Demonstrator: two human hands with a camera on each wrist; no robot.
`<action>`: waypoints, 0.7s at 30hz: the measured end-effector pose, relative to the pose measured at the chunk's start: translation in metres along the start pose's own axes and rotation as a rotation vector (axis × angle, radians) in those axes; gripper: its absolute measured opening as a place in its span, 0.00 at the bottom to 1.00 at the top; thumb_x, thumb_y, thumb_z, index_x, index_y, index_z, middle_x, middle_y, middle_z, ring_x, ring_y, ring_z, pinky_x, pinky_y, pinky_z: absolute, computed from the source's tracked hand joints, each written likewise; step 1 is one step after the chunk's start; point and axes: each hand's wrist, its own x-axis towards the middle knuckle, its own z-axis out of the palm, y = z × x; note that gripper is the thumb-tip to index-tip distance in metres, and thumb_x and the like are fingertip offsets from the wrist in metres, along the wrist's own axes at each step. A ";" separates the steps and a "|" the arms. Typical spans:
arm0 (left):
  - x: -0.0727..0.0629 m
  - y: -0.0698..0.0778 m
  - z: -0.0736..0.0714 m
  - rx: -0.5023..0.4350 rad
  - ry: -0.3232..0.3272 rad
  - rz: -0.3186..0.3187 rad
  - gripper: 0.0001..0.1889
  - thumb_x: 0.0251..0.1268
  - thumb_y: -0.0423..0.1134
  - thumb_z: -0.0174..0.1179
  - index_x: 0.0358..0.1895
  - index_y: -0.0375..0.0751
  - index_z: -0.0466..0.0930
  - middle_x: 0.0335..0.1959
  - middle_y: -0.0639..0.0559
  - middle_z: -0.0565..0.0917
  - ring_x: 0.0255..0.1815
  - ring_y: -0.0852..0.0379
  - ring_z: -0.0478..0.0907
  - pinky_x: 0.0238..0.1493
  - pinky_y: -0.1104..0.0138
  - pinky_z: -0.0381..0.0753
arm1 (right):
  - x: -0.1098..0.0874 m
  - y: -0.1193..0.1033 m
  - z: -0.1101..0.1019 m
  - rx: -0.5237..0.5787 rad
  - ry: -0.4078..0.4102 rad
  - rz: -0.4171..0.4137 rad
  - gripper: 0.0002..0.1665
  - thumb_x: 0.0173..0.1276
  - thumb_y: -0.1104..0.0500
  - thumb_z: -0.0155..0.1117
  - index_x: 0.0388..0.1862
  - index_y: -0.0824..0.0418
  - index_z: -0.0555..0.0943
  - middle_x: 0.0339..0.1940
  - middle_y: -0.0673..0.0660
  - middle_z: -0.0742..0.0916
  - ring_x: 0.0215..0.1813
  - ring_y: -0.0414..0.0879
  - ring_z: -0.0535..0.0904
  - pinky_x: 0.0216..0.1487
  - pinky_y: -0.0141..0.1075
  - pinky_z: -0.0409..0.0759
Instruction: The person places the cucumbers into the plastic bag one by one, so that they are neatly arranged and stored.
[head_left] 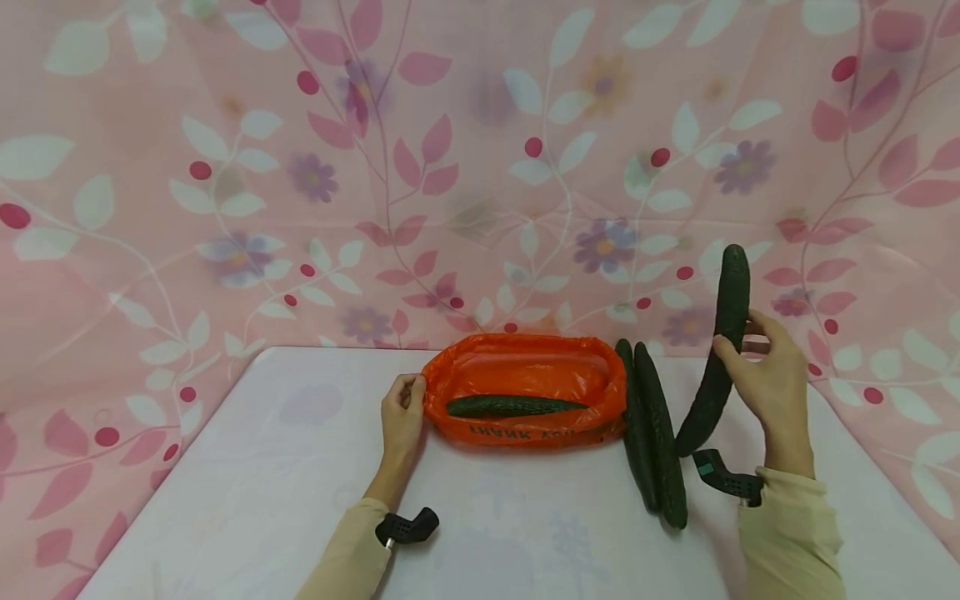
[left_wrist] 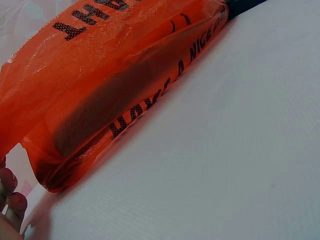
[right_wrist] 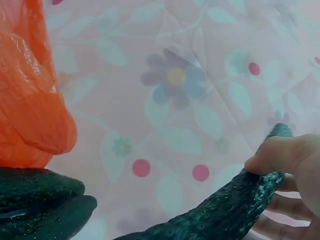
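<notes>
Beige fabric sleeve [head_left: 791,533] on your right arm lies nearest. Black letters on the glossy orange plastic bag [head_left: 517,367] read "THANK YOU" and "HAVE A NICE"; what follows seems too creased to read. Your left hand [head_left: 402,414] pinches its left rim; your right hand [head_left: 776,379] grips one long dark-green bumpy cucumber [head_left: 712,396], tilted near-upright, right of two lying cucumbers [head_left: 663,442].

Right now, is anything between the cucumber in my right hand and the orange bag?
Yes: two cucumbers lie between the held cucumber and the orange bag; nothing visible covers the bag's opening.
</notes>
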 end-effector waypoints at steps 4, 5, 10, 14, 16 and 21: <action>0.000 0.000 0.000 0.007 0.001 0.001 0.11 0.68 0.35 0.55 0.41 0.28 0.80 0.28 0.49 0.77 0.26 0.67 0.71 0.31 0.78 0.71 | 0.001 -0.003 0.002 0.041 0.093 0.019 0.32 0.60 0.55 0.65 0.66 0.52 0.72 0.51 0.57 0.79 0.36 0.21 0.68 0.29 0.14 0.67; 0.000 0.000 0.000 0.009 0.002 0.001 0.11 0.68 0.35 0.55 0.41 0.28 0.80 0.28 0.48 0.77 0.26 0.67 0.71 0.30 0.78 0.71 | 0.001 -0.003 0.003 0.056 0.116 0.021 0.32 0.60 0.55 0.65 0.65 0.52 0.72 0.50 0.55 0.79 0.36 0.21 0.69 0.29 0.14 0.67; 0.000 0.000 0.000 0.013 0.003 -0.004 0.11 0.68 0.35 0.55 0.41 0.28 0.80 0.28 0.49 0.77 0.26 0.66 0.70 0.30 0.78 0.70 | 0.001 -0.007 0.006 0.116 0.206 -0.008 0.31 0.58 0.56 0.68 0.62 0.52 0.75 0.43 0.40 0.77 0.38 0.22 0.71 0.30 0.15 0.68; 0.000 0.000 0.000 0.010 0.003 -0.005 0.11 0.68 0.35 0.55 0.41 0.28 0.80 0.28 0.49 0.77 0.26 0.66 0.71 0.30 0.78 0.71 | 0.002 -0.008 0.009 0.160 0.241 -0.041 0.30 0.56 0.59 0.69 0.60 0.53 0.77 0.40 0.32 0.74 0.37 0.23 0.73 0.29 0.16 0.68; 0.000 0.000 0.000 0.012 0.004 -0.005 0.11 0.68 0.36 0.55 0.41 0.28 0.80 0.28 0.48 0.77 0.26 0.67 0.71 0.31 0.78 0.71 | 0.002 -0.008 0.010 0.185 0.251 -0.043 0.30 0.56 0.60 0.68 0.60 0.53 0.76 0.39 0.31 0.74 0.37 0.24 0.73 0.29 0.17 0.69; 0.000 0.000 0.000 0.019 0.002 -0.007 0.11 0.68 0.36 0.55 0.42 0.29 0.80 0.30 0.45 0.78 0.28 0.66 0.72 0.32 0.79 0.71 | 0.002 -0.007 0.012 0.270 0.289 -0.040 0.30 0.57 0.61 0.68 0.60 0.53 0.75 0.40 0.34 0.76 0.38 0.28 0.75 0.36 0.23 0.71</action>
